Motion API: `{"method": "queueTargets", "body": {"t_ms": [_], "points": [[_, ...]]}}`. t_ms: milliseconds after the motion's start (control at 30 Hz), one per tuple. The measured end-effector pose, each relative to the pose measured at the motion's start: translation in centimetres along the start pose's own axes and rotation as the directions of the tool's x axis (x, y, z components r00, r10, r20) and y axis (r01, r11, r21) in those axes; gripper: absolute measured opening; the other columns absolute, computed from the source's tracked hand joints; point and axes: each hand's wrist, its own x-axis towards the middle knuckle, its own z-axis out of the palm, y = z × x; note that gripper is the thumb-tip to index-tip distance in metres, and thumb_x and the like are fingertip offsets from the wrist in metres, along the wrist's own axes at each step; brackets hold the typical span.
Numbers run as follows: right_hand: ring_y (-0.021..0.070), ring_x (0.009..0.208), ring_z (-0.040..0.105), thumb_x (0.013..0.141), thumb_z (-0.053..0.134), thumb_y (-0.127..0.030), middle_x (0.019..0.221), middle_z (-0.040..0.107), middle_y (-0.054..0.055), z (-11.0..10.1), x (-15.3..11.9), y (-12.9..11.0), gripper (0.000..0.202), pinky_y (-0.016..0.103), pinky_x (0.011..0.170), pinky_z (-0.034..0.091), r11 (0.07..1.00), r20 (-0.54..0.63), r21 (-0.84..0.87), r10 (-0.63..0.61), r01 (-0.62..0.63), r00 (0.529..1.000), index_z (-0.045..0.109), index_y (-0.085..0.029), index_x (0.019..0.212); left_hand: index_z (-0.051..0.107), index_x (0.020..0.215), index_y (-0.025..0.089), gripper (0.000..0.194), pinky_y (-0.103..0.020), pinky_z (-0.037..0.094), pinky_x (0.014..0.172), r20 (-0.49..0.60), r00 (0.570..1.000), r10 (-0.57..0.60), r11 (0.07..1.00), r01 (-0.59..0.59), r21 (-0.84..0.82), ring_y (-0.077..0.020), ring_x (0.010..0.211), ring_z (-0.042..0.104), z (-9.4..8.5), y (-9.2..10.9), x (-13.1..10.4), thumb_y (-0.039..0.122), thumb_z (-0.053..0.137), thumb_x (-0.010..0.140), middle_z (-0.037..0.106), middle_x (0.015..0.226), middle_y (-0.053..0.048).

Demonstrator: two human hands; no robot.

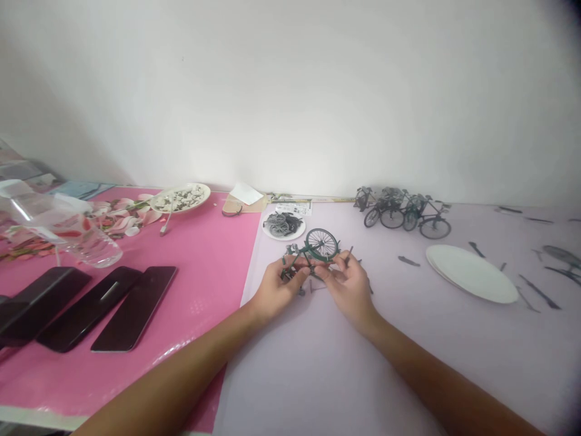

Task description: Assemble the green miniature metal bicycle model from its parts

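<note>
A small dark green model bicycle (pixel 321 244) is held between both hands over the lilac part of the table, its spoked wheel pointing up and away. My left hand (pixel 278 287) pinches the frame from the left, thumb against it. From the right, my right hand (pixel 349 284) grips the same model near the wheel, with thumb and fingers closed. The fingers partly cover the frame. Just behind the model lies a white plate (pixel 265 231) with black wheels and parts (pixel 282 224).
Several model bicycles (pixel 402 212) stand by the wall. White plates (pixel 472 274) and loose black parts (pixel 540 290) lie at right. On the pink cover (pixel 200 303) are phones (pixel 134 309), a clear plastic bottle (pixel 91 239), petals (pixel 120 218) and a filled plate (pixel 181 198).
</note>
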Motion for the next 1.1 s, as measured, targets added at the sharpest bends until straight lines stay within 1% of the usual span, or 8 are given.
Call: {"method": "queueTargets", "body": {"t_ms": [167,267,333,433,667,900,1000,1100], "points": [[0.0192,0.087,0.068,0.086,0.077,-0.045,0.087,0.067,0.002,0.2,-0.1,-0.8,0.047,0.029,0.070,0.051,0.999,0.014,-0.036,-0.023,0.024,1.000,0.035,-0.026,0.078,0.075,0.111,0.013,0.043,-0.025,0.050,0.065,0.020,0.998,-0.057,0.996,0.059,-0.066,-0.0143,0.076,0.061,0.1,-0.4,0.1,0.051,0.070,0.092,0.073,0.102,-0.011],[0.0181,0.084,0.065,0.085,0.077,-0.045,0.085,0.066,0.001,0.1,0.0,-0.7,0.046,0.028,0.067,0.049,0.998,0.014,-0.057,-0.038,0.038,0.999,0.036,-0.026,0.078,0.075,0.113,0.013,0.048,-0.024,0.048,0.061,0.024,0.988,-0.151,0.979,0.153,-0.134,-0.0122,0.068,0.057,0.2,0.1,0.2,0.054,0.073,0.088,0.071,0.089,-0.007],[0.0171,0.080,0.063,0.084,0.078,-0.044,0.084,0.063,0.000,0.0,0.1,-0.5,0.046,0.028,0.065,0.047,0.997,0.010,-0.077,-0.030,0.031,1.000,0.036,-0.026,0.079,0.075,0.111,0.013,0.048,-0.024,0.048,0.063,0.040,0.983,-0.180,0.968,0.184,-0.172,-0.0134,0.074,0.060,0.2,0.5,0.2,0.054,0.075,0.087,0.073,0.095,-0.008],[0.0169,0.077,0.062,0.081,0.080,-0.043,0.081,0.060,-0.002,-0.3,0.4,0.0,0.047,0.028,0.062,0.044,0.995,-0.001,-0.101,0.008,-0.008,1.000,0.037,-0.026,0.080,0.075,0.107,0.014,0.044,-0.024,0.049,0.068,0.068,0.983,-0.171,0.961,0.182,-0.209,-0.0150,0.082,0.063,0.2,0.8,0.3,0.053,0.076,0.085,0.073,0.102,-0.009],[0.0204,0.083,0.068,0.079,0.084,-0.042,0.088,0.066,0.000,-0.7,0.6,0.4,0.049,0.029,0.065,0.045,0.986,0.005,-0.166,-0.005,0.006,1.000,0.037,-0.026,0.081,0.070,0.095,0.014,0.045,-0.021,0.048,0.060,0.091,0.983,-0.161,0.962,0.177,-0.208,-0.0112,0.071,0.058,-0.1,0.5,0.6,0.056,0.079,0.082,0.066,0.084,-0.003],[0.0210,0.081,0.067,0.091,0.069,-0.038,0.082,0.068,0.000,-2.9,2.1,-1.7,0.042,0.032,0.071,0.047,0.890,0.233,-0.433,-0.041,0.141,0.972,0.034,-0.025,0.072,0.070,0.094,0.015,0.039,-0.028,0.057,0.073,0.076,0.992,-0.100,0.973,0.113,-0.199,-0.0168,0.088,0.064,-0.7,1.3,1.0,0.053,0.077,0.085,0.070,0.095,-0.007],[0.0203,0.069,0.062,0.082,0.076,-0.031,0.084,0.070,-0.001,-4.5,3.1,-2.2,0.037,0.032,0.063,0.042,0.738,0.342,-0.638,0.016,0.220,0.940,0.041,-0.026,0.073,0.071,0.099,0.015,0.038,-0.031,0.059,0.078,0.049,0.994,-0.102,0.971,0.110,-0.211,-0.0182,0.092,0.065,-0.9,0.7,1.2,0.050,0.076,0.086,0.072,0.102,-0.009],[0.0211,0.069,0.063,0.072,0.081,-0.025,0.086,0.074,-0.002,-5.5,3.7,-2.0,0.039,0.031,0.059,0.040,0.720,0.408,-0.656,0.085,0.227,0.909,0.043,-0.026,0.074,0.069,0.111,0.016,0.044,-0.033,0.060,0.076,0.016,0.987,-0.157,0.944,0.155,-0.291,-0.0197,0.092,0.066,-1.2,-0.2,1.5,0.051,0.078,0.085,0.074,0.104,-0.010]]}}
